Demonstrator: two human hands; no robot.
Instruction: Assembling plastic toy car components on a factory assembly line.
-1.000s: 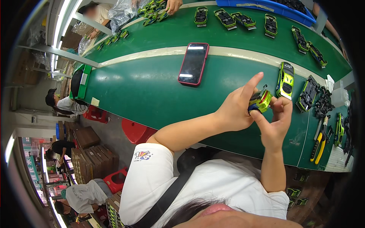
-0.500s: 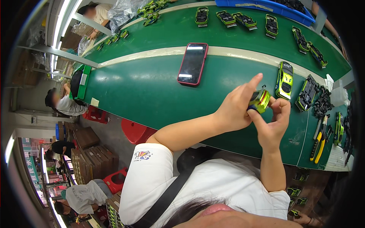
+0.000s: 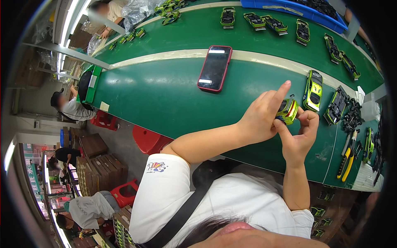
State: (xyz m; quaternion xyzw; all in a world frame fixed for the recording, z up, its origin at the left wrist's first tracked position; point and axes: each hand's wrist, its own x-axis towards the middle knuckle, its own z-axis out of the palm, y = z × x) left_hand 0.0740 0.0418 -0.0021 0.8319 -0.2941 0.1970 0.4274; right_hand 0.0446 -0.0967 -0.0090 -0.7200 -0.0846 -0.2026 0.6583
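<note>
Item: small green toy car (image 3: 287,110), being held above the green tabletop (image 3: 165,99), between both hands.

Left hand (image 3: 258,118): gripping the car's left side; forefinger sticking up straight, remaining fingers (image 3: 269,99) curling against the body.

Right hand (image 3: 301,134): thumb and forefinger closing on the car's lower and right edge, pinching it; other fingers folding into the palm.

Orientation: long axis running roughly away from the person, tilting slightly right; which end is the nose cannot be told, as the fingers are covering much of it.

Just beyond, on the tabletop: finished lime-green car (image 3: 313,84), lying lengthwise the same way. Right of it: black chassis parts (image 3: 337,105); yellow-handled pliers (image 3: 346,159). Further left: red-cased phone (image 3: 214,68), lying face up. Far edge: row of car bodies (image 3: 264,21); blue tray (image 3: 289,9).
</note>
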